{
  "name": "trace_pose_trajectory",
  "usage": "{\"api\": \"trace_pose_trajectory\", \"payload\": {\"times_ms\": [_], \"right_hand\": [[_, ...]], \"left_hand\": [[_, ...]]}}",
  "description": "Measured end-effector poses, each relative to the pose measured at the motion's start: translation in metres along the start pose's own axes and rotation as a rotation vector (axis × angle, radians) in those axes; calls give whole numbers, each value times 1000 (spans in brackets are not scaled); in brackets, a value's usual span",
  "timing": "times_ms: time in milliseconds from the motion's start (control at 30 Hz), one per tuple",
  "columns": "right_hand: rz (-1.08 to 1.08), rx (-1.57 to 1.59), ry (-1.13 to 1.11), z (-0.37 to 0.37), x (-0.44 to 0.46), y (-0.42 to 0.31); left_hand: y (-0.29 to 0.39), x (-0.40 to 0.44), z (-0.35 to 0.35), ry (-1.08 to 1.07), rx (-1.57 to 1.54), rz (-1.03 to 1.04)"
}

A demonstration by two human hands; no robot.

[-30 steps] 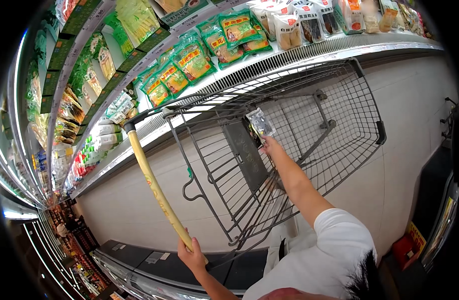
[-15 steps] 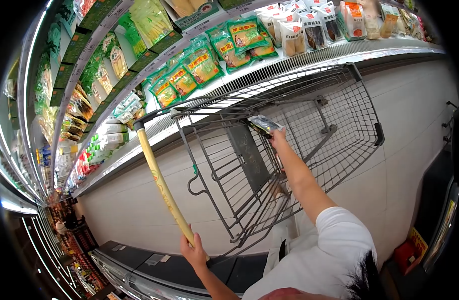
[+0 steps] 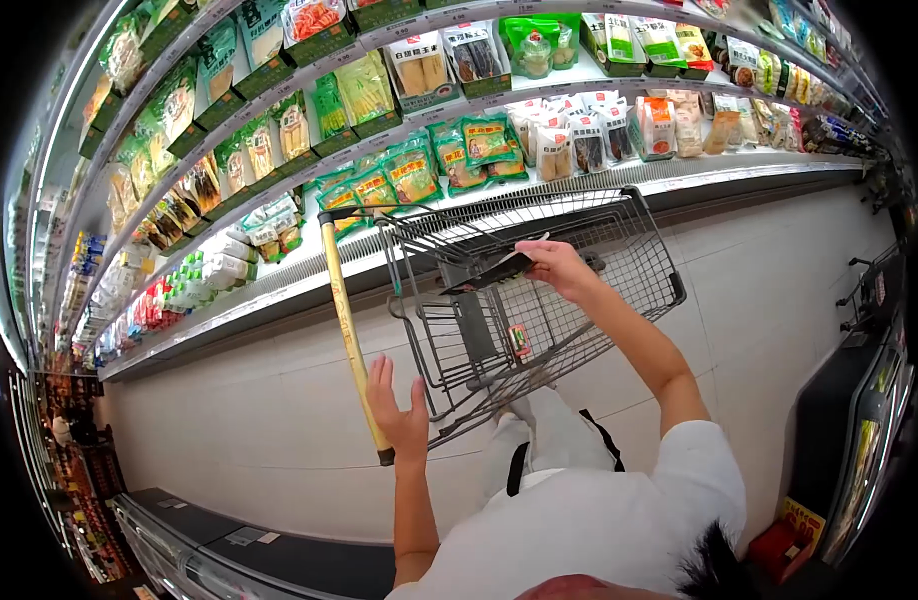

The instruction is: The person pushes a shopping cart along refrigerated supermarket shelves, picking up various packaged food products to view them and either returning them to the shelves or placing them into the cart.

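Observation:
My right hand (image 3: 559,268) pinches the edge of a flat, dark package (image 3: 494,273) above the wire basket of a grey shopping cart (image 3: 634,250). Its label cannot be read, as the package is seen nearly edge-on. My left hand (image 3: 399,410) is open, fingers up and thumb apart, just beside the cart's yellow handle (image 3: 346,320); I cannot tell whether it touches it. A small red and green packet (image 3: 520,340) shows inside the cart, near the dark seat panel (image 3: 472,320).
Refrigerated shelves run along the far side, with green bags (image 3: 411,170) and white packs of corn (image 3: 554,150) on the lowest level. A dark cooler (image 3: 219,545) stands at lower left. A red box (image 3: 779,545) is at lower right.
My left hand has let go of the handle and opened. My right hand has lifted the package and tilted it edge-on. The view shows more shelf, and the small packet now shows in the cart.

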State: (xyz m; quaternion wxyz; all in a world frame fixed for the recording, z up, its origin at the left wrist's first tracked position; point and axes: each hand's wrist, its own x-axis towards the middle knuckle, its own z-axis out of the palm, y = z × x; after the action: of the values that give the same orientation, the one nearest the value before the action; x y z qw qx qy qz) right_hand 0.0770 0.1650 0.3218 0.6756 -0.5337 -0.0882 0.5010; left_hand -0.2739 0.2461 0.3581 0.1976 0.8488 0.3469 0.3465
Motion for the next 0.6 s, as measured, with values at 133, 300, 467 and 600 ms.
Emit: {"api": "trace_pose_trajectory", "payload": {"times_ms": [133,300,467,600], "right_hand": [[-85,281,-234,64,-115,-67],[-326,337,-353,99,-196,-81],[-978,-412,146,80,-201,-27],[-601,-230,-65,98,-227,-17]], "left_hand": [[74,45,9,19,-542,-56],[88,69,1,-232,-933,-81],[103,46,-8,-411,-1327,-300],[103,42,-19,-509,-1347,-335]]}}
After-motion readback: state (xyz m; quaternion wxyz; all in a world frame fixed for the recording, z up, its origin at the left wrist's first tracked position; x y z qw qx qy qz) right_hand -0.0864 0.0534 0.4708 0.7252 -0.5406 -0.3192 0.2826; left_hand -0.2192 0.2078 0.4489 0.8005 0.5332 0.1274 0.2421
